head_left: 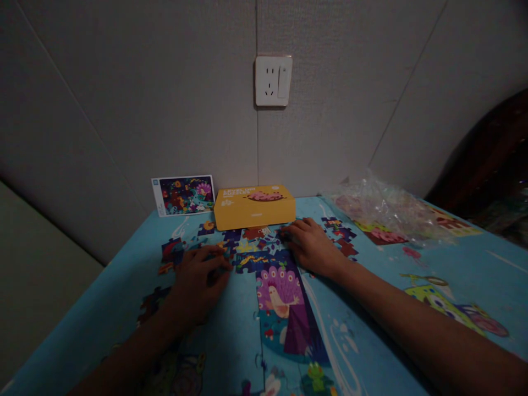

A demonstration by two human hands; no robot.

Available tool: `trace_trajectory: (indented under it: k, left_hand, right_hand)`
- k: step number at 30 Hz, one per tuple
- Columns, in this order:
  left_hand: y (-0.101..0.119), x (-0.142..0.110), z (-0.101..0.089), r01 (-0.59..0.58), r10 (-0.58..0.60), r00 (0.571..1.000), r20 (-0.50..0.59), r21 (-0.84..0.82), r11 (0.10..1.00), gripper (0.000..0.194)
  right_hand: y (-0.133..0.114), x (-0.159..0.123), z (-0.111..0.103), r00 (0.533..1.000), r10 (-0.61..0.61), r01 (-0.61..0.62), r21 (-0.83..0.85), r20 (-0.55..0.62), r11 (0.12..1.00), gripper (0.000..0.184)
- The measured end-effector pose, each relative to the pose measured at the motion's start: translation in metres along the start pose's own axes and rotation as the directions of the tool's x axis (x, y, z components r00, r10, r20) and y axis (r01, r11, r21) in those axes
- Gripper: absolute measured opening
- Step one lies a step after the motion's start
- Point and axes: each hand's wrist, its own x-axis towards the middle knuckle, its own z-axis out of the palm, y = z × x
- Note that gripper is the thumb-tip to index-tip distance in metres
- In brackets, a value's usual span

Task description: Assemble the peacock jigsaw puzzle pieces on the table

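A partly joined jigsaw (284, 308) with a purple peacock lies on the blue printed tablecloth (474, 258). My left hand (200, 280) rests palm down on loose pieces left of the joined part, its fingertips pinched at a small piece by the puzzle's upper edge. My right hand (311, 245) lies palm down at the puzzle's top right, fingers curved over loose pieces (342, 234). What either hand grips is too dark to make out. More loose pieces (171, 253) are scattered to the left.
A yellow puzzle box (254, 206) stands against the wall, with a picture card (183, 195) leaning to its left. A crumpled clear plastic bag (383, 212) lies at the back right. A wall socket (273, 80) is above. A dark chair back (490, 154) is at the right.
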Motion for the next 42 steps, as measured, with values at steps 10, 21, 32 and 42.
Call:
trace_trajectory:
  k: [10, 21, 32, 42]
  left_hand:
    - [0.001, -0.001, 0.0, 0.008, -0.008, 1.0, -0.002, 0.005, 1.0, 0.022]
    - [0.005, -0.001, -0.001, 0.044, -0.045, 0.999, 0.013, 0.029, 0.999, 0.02]
    - [0.003, -0.002, 0.001, 0.018, -0.018, 0.997, -0.072, -0.004, 1.0, 0.016]
    - [0.02, -0.012, 0.002, -0.223, 0.212, 0.975, -0.068, -0.281, 0.934, 0.048]
  right_hand:
    - [-0.005, 0.0, -0.003, 0.996, 0.053, -0.046, -0.095, 0.07, 0.994, 0.041]
    - [-0.004, -0.002, -0.004, 0.984, 0.172, -0.163, -0.151, 0.051, 0.975, 0.031]
    - [-0.002, 0.0, -0.018, 0.898, 0.396, -0.367, 0.168, -0.193, 0.915, 0.015]
    - [-0.078, -0.023, 0.007, 0.922, 0.21, -0.355, 0.926, 0.325, 0.126, 0.04]
